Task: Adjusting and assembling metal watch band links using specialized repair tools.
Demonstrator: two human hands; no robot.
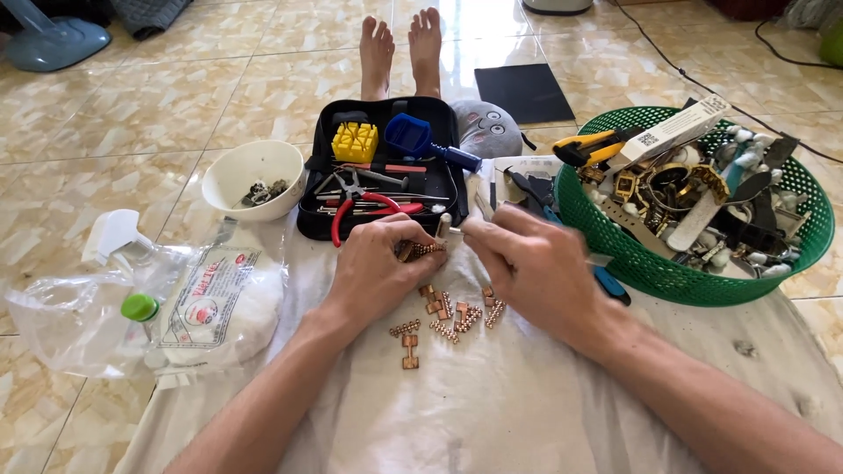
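My left hand (379,268) is closed on a piece of copper-coloured watch band (422,250), held just above a white cloth (492,395). Close to its right, my right hand (531,263) pinches a thin metal tool (450,228) whose tip meets the band piece. Several loose copper links (452,316) lie scattered on the cloth right below both hands.
An open black tool case (386,167) with red pliers, a yellow block and a blue tool lies behind the hands. A white bowl (250,180) sits at left, a green basket (702,211) of watches and straps at right. Plastic bags and a bottle (140,303) lie at left.
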